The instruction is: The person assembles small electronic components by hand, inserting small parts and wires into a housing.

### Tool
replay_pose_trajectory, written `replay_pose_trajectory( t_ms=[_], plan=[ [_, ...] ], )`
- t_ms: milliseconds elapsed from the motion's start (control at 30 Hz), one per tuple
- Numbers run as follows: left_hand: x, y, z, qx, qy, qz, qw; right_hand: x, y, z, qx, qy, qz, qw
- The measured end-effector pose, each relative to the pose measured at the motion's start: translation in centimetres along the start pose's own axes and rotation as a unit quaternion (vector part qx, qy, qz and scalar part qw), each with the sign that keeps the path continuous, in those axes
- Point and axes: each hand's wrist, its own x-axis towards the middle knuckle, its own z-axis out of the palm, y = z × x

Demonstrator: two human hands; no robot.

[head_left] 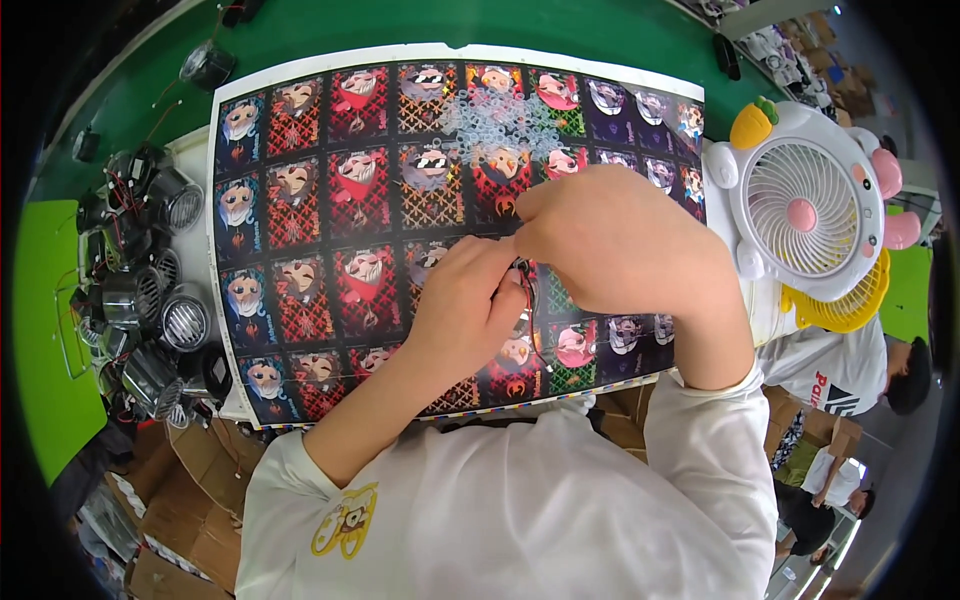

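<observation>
My left hand (pixel 465 298) is closed in a pinch on a small dark part with thin wires (pixel 533 300), which dangle below the fingertips over the printed sheet. My right hand (pixel 625 240) is closed, its fingers curled down against the left fingertips. Whatever it grips is hidden behind its back. Just beyond the hands, a loose pile of small clear plastic rings (pixel 500 122) lies on the sheet of printed cartoon cards (pixel 364 283) that covers the work surface.
Several dark round motor-like units with wires (pixel 150 290) are heaped at the left edge. A white animal-shaped fan (pixel 800 205) stands on the right, with a yellow fan part (pixel 845 300) below it. Cardboard boxes (pixel 190 510) sit at lower left; other people are on the right.
</observation>
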Motion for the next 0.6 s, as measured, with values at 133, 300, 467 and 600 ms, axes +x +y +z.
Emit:
replay_pose_trajectory(
  t_ms=[133, 300, 467, 600],
  plan=[
    [0.2, 0.1, -0.1, -0.015, -0.018, 0.002, 1.0, 0.3, 0.6, -0.4, 0.008, -0.015, -0.013, 1.0],
    [-0.1, 0.2, -0.3, -0.034, -0.011, -0.005, 0.999, -2.0, 3.4, 1.0, 0.124, 0.081, 0.026, 0.989],
    [-0.4, 0.7, 0.0, -0.089, 0.018, -0.066, 0.994, -3.1, 2.8, 8.3, 0.118, 0.257, 0.187, 0.941],
    [-1.1, 0.9, -0.3, -0.289, 0.099, -0.234, 0.923, -3.9, -1.7, 8.1, 0.285, 0.321, 0.167, 0.887]
  ],
)
